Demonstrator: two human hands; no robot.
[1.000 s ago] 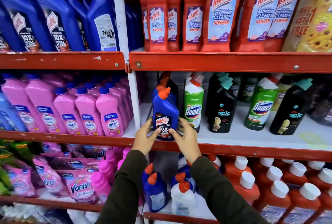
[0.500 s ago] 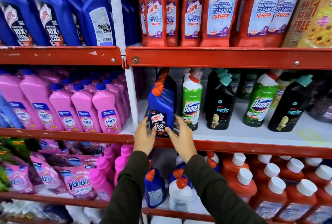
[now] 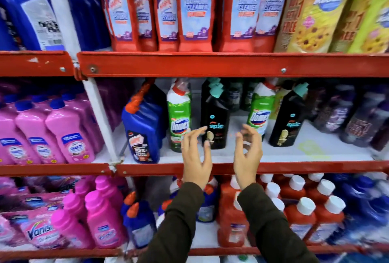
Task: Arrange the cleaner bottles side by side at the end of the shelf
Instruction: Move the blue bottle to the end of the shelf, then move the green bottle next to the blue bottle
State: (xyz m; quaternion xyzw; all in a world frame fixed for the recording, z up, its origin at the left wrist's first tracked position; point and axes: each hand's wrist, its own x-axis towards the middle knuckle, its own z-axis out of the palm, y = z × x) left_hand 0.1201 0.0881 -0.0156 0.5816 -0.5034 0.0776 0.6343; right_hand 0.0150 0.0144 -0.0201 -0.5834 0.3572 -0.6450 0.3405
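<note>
A blue Harpic bottle (image 3: 143, 132) with an orange cap stands at the left end of the middle shelf (image 3: 294, 157), against the white upright. Right of it stand a green Domex bottle (image 3: 179, 115), a black Spic bottle (image 3: 216, 113), a second Domex bottle (image 3: 260, 113) and a second Spic bottle (image 3: 288, 119). My left hand (image 3: 195, 157) hovers open in front of the first Domex and Spic bottles. My right hand (image 3: 247, 155) hovers open in the gap right of the first Spic bottle. Neither hand touches a bottle.
Red Harpic bathroom cleaner bottles (image 3: 195, 7) fill the shelf above. Pink Shakti bottles (image 3: 69, 136) stand in the left bay. Dark purple bottles (image 3: 357, 121) crowd the shelf's right end. Red white-capped bottles (image 3: 299, 212) sit below. A white upright post (image 3: 99, 113) divides the bays.
Both hands let go of the blue Harpic bottle, which now stands at the shelf's left end, and moved right to hover before the Domex and Spic bottles. The camera view shifted closer and rightward.
</note>
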